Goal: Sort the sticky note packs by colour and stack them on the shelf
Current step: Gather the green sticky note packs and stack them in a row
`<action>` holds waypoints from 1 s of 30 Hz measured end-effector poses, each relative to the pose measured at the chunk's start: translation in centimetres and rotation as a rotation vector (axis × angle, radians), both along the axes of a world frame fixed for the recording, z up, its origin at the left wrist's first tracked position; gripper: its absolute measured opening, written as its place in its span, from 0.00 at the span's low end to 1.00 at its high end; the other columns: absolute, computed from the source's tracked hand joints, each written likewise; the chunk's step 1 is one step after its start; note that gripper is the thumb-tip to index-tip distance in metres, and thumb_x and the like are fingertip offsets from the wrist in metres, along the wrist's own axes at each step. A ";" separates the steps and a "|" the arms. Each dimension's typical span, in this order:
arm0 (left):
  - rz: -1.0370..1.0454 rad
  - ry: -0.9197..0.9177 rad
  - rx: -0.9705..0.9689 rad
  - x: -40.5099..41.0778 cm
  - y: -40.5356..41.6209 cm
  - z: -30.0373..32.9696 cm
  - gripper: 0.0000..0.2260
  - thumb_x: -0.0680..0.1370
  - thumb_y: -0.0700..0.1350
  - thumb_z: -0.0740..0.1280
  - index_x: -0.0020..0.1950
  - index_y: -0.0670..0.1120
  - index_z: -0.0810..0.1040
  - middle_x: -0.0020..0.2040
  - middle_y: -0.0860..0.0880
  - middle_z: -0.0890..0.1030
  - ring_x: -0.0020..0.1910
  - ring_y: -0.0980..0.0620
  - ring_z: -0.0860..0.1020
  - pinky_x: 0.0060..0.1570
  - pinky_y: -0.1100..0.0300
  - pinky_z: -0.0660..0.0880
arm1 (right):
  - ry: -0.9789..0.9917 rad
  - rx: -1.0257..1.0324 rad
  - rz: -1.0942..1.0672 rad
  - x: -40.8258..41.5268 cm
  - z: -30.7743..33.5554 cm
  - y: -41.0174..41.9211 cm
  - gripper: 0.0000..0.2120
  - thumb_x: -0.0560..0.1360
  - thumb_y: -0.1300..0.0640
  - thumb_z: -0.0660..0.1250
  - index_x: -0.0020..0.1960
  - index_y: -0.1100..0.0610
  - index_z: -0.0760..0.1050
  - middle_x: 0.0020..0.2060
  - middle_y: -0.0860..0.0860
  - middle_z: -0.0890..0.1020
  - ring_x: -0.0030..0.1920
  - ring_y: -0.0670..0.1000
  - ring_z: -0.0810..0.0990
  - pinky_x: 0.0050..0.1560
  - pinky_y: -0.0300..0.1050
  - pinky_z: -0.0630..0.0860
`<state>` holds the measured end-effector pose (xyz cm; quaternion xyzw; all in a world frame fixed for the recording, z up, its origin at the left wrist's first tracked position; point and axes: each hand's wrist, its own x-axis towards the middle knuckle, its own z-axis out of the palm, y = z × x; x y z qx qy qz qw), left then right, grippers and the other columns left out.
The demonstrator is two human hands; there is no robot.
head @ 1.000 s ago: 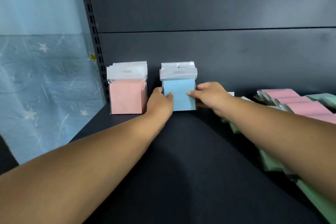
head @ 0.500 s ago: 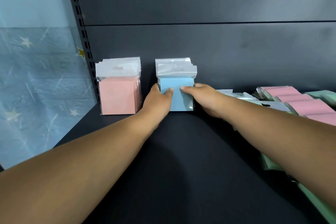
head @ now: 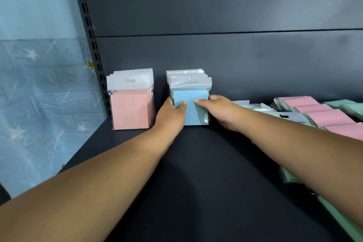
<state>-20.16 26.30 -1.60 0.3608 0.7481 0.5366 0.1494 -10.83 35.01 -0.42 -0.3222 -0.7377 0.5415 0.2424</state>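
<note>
Two bare hands hold an upright row of blue sticky note packs on a dark shelf, the row standing against the shelf's back panel at about 12 o'clock from the viewer. The left hand grips the row's left edge, thumb curled onto the front pack's face. The right hand grips the right edge, thumb likewise pressed on the front face. Each pack sits in a clear sleeve with a white header bearing a hang slot; no writing on the headers can be read. At 11 o'clock, just beside the blue row and apart from it, stands an upright row of pink sticky note packs near the slotted upright. At 2 o'clock lies an unsorted heap: loose pink packs and green packs, some lying flat; more green packs run along the right edge at 4 o'clock. A blue star-printed sheet covers the wall at 9 o'clock.
</note>
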 end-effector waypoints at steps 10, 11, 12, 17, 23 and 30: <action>0.026 0.205 0.021 3.6 -3.1 1.0 0.22 0.80 0.50 0.58 0.69 0.38 0.64 0.69 0.42 0.68 0.67 0.45 0.67 0.64 0.58 0.62 | -0.385 0.528 -0.214 7.9 7.0 -0.6 0.21 0.79 0.47 0.58 0.65 0.58 0.71 0.65 0.54 0.74 0.66 0.55 0.70 0.63 0.45 0.65; -0.014 0.272 0.044 4.5 -3.7 1.2 0.22 0.80 0.49 0.58 0.71 0.39 0.62 0.70 0.44 0.66 0.69 0.47 0.65 0.63 0.62 0.59 | -0.431 0.550 -0.196 9.3 6.8 -0.2 0.21 0.79 0.46 0.57 0.67 0.55 0.70 0.67 0.52 0.72 0.67 0.53 0.69 0.65 0.44 0.63; -0.061 0.322 0.037 5.5 -4.2 1.3 0.23 0.80 0.49 0.57 0.73 0.41 0.60 0.73 0.46 0.63 0.71 0.50 0.62 0.63 0.66 0.55 | -0.489 0.570 -0.165 10.5 6.2 0.2 0.21 0.79 0.45 0.56 0.68 0.54 0.69 0.68 0.51 0.71 0.68 0.52 0.68 0.66 0.44 0.62; -0.373 0.394 -0.186 10.8 -3.3 0.7 0.24 0.81 0.53 0.53 0.76 0.47 0.55 0.76 0.52 0.57 0.74 0.55 0.57 0.62 0.71 0.53 | -0.634 0.592 0.083 13.2 2.0 1.9 0.22 0.81 0.44 0.50 0.69 0.53 0.67 0.71 0.49 0.66 0.71 0.49 0.64 0.71 0.44 0.56; -0.301 0.378 -0.351 11.4 -0.1 0.9 0.23 0.82 0.53 0.51 0.76 0.46 0.57 0.76 0.48 0.60 0.74 0.50 0.59 0.67 0.63 0.58 | -0.629 0.731 0.195 13.6 1.2 2.3 0.20 0.81 0.45 0.48 0.59 0.55 0.72 0.62 0.50 0.75 0.63 0.51 0.71 0.63 0.42 0.64; -0.322 0.545 -0.517 11.6 0.8 -0.3 0.30 0.80 0.59 0.51 0.77 0.48 0.47 0.78 0.48 0.50 0.77 0.52 0.48 0.75 0.57 0.46 | -0.642 0.567 -0.029 11.3 3.3 6.0 0.21 0.78 0.45 0.58 0.32 0.58 0.66 0.31 0.52 0.69 0.33 0.51 0.68 0.33 0.43 0.61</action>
